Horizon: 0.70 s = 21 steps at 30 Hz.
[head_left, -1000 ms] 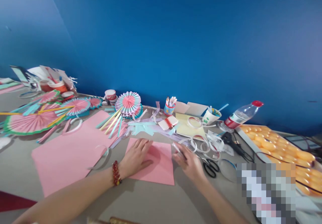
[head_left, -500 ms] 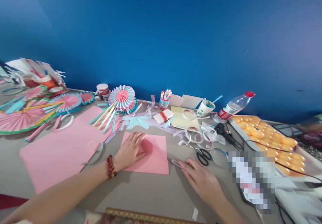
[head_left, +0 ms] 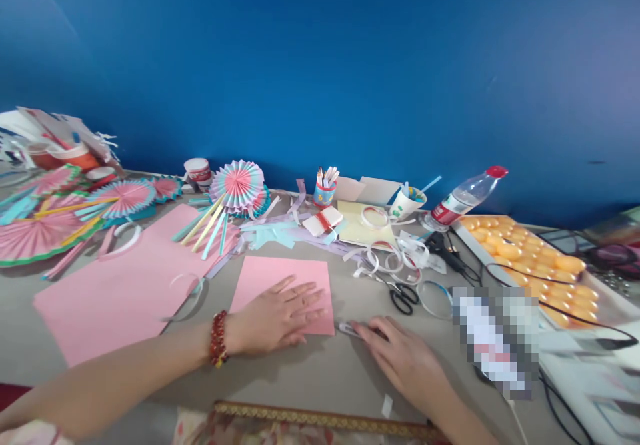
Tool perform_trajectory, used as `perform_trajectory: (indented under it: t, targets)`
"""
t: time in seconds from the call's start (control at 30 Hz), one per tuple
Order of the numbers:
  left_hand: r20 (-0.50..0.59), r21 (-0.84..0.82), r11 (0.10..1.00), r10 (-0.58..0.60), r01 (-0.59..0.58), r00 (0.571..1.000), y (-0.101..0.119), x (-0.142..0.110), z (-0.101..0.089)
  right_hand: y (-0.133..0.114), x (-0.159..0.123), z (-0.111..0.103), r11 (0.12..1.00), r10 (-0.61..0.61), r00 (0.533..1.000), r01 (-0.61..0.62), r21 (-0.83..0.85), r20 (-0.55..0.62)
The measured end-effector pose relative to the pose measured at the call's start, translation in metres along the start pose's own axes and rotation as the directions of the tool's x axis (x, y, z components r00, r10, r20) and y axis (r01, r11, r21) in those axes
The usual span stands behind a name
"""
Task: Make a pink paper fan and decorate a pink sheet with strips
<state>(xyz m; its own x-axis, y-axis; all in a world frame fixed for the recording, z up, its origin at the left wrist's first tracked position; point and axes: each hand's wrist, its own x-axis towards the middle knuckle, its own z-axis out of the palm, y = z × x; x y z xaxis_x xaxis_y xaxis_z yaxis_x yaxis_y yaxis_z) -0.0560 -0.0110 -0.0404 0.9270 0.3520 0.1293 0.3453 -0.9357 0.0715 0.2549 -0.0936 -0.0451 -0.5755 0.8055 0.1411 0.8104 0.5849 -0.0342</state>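
Observation:
A folded-looking pink paper sheet (head_left: 267, 275) lies flat on the grey table in front of me. My left hand (head_left: 280, 315), with a red bead bracelet at the wrist, presses on it palm down, fingers spread. To the right of the sheet, my right hand (head_left: 403, 358) rests low on the table, closed around a pale utility knife (head_left: 349, 329). The knife's front end points at the sheet's right edge, a little apart from it; most of its handle is hidden by my fingers. Black-handled scissors (head_left: 404, 297) lie beyond my right hand.
Larger pink paper (head_left: 115, 291) spreads at left, beside pleated paper fans (head_left: 237, 185). Rolls of tape (head_left: 385, 261), a pen cup (head_left: 325, 195) and a plastic bottle (head_left: 467, 198) stand or lie behind. A tray of orange balloon-like shapes (head_left: 530, 258) and black cables are at right.
My left hand has come down flat and slid right and nearer across the sheet, its fingers spreading. The lifted paper now lies flat. The knife has drawn back from the sheet's edge.

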Motion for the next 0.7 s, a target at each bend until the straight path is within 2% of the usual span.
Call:
perform_trajectory:
  t: [0.07,0.23,0.5,0.7]
  targets:
    - [0.032,-0.024,0.999,0.046,-0.045,0.998,-0.001,0.003,0.005,-0.001,-0.001,0.001,1.000,-0.003,1.000,0.003,-0.009,-0.011]
    - [0.047,-0.066,0.998,-0.013,0.017,0.999,-0.009,0.006,0.018,-0.002,-0.008,0.002,0.998,-0.047,0.999,0.046,-0.030,-0.016]
    - [-0.039,-0.125,0.991,-0.040,0.035,0.998,-0.005,0.006,0.017,-0.004,-0.002,0.000,0.997,-0.075,0.997,0.075,0.002,-0.009]
    - [-0.025,-0.109,0.994,-0.024,0.021,0.999,-0.006,0.005,0.018,-0.004,-0.006,0.007,0.998,-0.065,0.998,0.065,-0.009,-0.025]
